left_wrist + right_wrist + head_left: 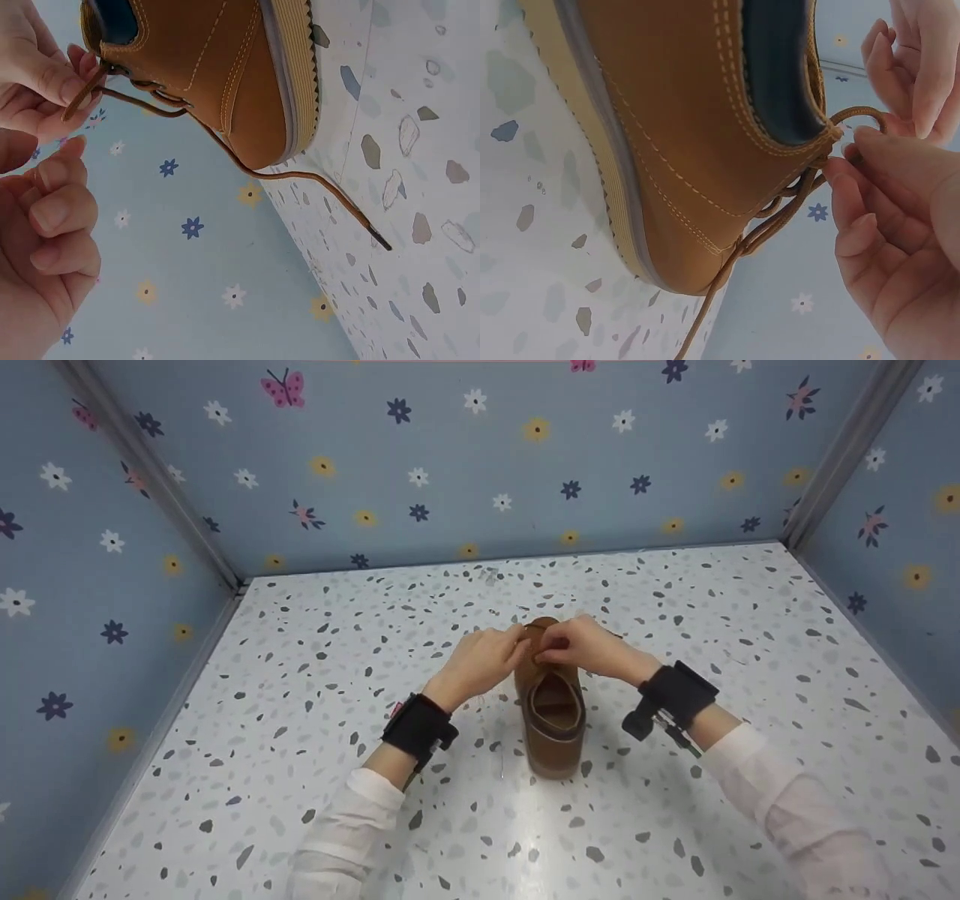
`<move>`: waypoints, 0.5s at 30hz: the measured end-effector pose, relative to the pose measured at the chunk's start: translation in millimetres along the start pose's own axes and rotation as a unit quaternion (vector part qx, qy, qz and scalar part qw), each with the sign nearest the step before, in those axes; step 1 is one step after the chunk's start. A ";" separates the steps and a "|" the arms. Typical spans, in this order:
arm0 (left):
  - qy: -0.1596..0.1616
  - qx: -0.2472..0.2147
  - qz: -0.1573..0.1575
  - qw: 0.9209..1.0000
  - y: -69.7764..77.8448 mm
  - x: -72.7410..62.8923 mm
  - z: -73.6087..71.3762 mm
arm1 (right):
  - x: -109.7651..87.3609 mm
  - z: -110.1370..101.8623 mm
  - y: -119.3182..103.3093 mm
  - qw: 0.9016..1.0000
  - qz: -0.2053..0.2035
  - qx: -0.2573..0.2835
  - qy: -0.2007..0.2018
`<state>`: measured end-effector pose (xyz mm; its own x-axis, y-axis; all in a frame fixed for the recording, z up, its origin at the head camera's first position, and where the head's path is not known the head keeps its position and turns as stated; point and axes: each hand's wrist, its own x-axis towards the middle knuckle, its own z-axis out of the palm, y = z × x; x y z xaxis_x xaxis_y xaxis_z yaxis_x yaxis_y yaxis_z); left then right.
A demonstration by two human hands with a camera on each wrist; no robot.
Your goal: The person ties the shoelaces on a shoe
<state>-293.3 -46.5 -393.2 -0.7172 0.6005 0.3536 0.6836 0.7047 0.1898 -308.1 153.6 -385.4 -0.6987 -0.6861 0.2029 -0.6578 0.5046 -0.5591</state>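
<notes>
A brown lace-up shoe (555,756) with a dark lining stands upright, its toe toward the back wall. My right hand (592,646) is over its laced front from the right. In the right wrist view, the thumb and fingers of that hand (900,195) pinch a brown shoelace (859,111), which bends in a small loop above the top eyelets. My left hand (486,658) is at the left side of the laces. Its fingers (64,214) are loosely bent close to the loop, with no lace visible between them. One loose lace end (300,175) trails past the toe.
The shoe stands on a white speckled surface (300,720). Blue flowered panels (450,450) enclose the back and both sides, with grey posts (161,480) at the corners. A black band (420,727) with a camera is on each wrist.
</notes>
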 end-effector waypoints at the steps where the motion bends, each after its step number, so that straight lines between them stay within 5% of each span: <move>1: 0.019 0.003 -0.005 1.000 -2.2 0.4 -0.4 | -0.3 -0.1 0.3 1.000 0.004 -0.002 0.003; 6: 0.083 0.019 -0.045 0.995 -14.0 1.5 2.4 | -1.8 0.1 2.9 1.000 0.015 -0.001 0.008; 15: 0.029 0.014 -0.130 0.991 -33.5 1.0 15.6 | -1.7 -1.6 3.2 0.999 0.036 0.017 0.001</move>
<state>-319.0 -63.6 -413.5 -0.8590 0.3757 0.3477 0.4723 0.8437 0.2553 -309.4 157.2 -386.3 -0.7442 -0.6478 0.1629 -0.5965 0.5348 -0.5985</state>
